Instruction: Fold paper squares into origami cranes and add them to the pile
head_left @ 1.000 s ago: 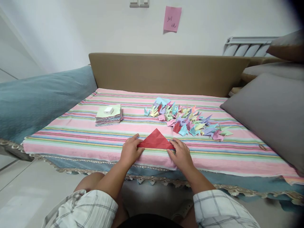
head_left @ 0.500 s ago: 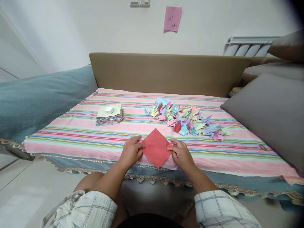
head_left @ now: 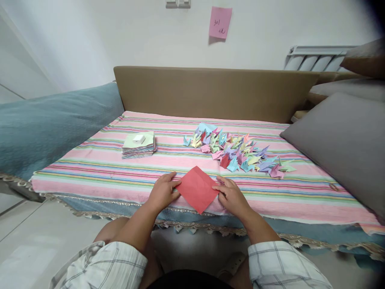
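Note:
A square sheet of red paper [head_left: 197, 190], turned corner-up like a diamond, lies near the front edge of the striped cloth, with faint creases across it. At its left corner my left hand [head_left: 164, 190] pinches it between thumb and fingers, the index finger stretched forward. My right hand [head_left: 233, 194] grips the opposite corner, its thumb on top of the paper. Beyond the sheet to the right lies a pile of folded paper cranes [head_left: 231, 150] in many colours.
A paper stack [head_left: 138, 150] with a small white block [head_left: 138, 139] on it stands to the left. Grey cushions [head_left: 339, 140] lean at the right, a blue padded armrest [head_left: 60, 124] at the left. The brown backrest [head_left: 210, 92] bounds the striped cloth [head_left: 90, 168] behind.
The red sheet's far corner has come slightly nearer to me, and its left corner has shifted a little left along with my left hand. My right hand has barely moved.

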A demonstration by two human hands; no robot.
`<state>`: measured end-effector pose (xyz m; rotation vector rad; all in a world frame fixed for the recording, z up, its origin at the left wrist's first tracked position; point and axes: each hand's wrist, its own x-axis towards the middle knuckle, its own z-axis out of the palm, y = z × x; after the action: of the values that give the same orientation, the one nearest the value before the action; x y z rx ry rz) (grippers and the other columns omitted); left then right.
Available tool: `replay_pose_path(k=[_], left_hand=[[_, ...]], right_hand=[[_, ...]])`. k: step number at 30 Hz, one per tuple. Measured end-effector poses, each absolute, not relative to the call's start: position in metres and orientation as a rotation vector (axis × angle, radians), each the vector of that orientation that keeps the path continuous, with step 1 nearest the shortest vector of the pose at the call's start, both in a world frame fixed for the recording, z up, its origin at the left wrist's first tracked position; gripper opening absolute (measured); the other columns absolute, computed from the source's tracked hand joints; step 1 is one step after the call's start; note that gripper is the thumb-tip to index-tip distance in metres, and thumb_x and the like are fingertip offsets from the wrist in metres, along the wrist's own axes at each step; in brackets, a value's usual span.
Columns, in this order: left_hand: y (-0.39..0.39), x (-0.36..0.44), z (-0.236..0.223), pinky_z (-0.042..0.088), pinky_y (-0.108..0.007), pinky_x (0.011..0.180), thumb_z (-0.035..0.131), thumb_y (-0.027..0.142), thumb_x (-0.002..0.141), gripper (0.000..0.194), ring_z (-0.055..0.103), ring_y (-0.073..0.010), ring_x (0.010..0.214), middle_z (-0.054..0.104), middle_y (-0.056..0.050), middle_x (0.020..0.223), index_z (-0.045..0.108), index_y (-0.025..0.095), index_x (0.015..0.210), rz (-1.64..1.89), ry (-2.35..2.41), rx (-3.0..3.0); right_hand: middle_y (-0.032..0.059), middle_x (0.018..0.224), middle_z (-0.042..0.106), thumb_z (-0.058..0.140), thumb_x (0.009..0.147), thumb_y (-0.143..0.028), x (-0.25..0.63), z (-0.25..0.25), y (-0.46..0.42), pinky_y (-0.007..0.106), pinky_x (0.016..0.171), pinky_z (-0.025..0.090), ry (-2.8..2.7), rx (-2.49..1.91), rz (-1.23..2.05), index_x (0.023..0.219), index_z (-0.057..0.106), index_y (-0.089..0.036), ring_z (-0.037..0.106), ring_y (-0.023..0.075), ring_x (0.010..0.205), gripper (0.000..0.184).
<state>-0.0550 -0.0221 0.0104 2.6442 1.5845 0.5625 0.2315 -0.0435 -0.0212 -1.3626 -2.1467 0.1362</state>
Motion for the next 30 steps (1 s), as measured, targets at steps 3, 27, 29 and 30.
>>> replay_pose_path(k=[3, 27, 29, 30], left_hand=[[-0.022, -0.056, 0.010, 0.040, -0.046, 0.097, 0.067, 0.036, 0.070, 0.041, 0.050, -0.0314, 0.115, 0.052, -0.013, 0.129, 0.066, 0.023, 0.109, 0.533, 1.570, 2.651], [-0.020, -0.057, 0.010, 0.042, -0.045, 0.094, 0.067, 0.035, 0.070, 0.035, 0.053, -0.0291, 0.112, 0.056, -0.012, 0.125, 0.068, 0.023, 0.104, 0.658, 1.524, 2.628], [-0.021, -0.055, 0.011, 0.042, -0.045, 0.094, 0.065, 0.032, 0.073, 0.025, 0.052, -0.0280, 0.112, 0.058, -0.010, 0.123, 0.070, 0.025, 0.096, 0.730, 1.504, 2.651], [-0.022, -0.052, 0.012, 0.040, -0.046, 0.095, 0.064, 0.030, 0.074, 0.019, 0.051, -0.0278, 0.113, 0.058, -0.008, 0.123, 0.071, 0.026, 0.091, 0.765, 1.501, 2.670]], right_hand=[[0.0118, 0.129, 0.050, 0.048, 0.070, -0.008, 0.234, -0.017, -0.045, 0.044, 0.096, 0.039, -2.185, -1.362, 0.196, 0.103, 0.069, -0.019, 0.046, 0.0258, 0.116, 0.040], [0.0110, 0.133, 0.046, 0.059, 0.075, -0.027, 0.235, -0.013, -0.048, 0.048, 0.096, 0.037, -2.198, -1.332, 0.269, 0.112, 0.062, -0.025, 0.043, 0.0280, 0.121, 0.037], [0.0115, 0.132, 0.047, 0.057, 0.076, -0.025, 0.235, -0.014, -0.047, 0.047, 0.096, 0.038, -2.166, -1.290, 0.237, 0.111, 0.062, -0.024, 0.044, 0.0272, 0.120, 0.036], [0.0118, 0.131, 0.048, 0.057, 0.077, -0.024, 0.235, -0.014, -0.046, 0.047, 0.096, 0.039, -2.145, -1.271, 0.214, 0.110, 0.063, -0.023, 0.044, 0.0269, 0.119, 0.034]])
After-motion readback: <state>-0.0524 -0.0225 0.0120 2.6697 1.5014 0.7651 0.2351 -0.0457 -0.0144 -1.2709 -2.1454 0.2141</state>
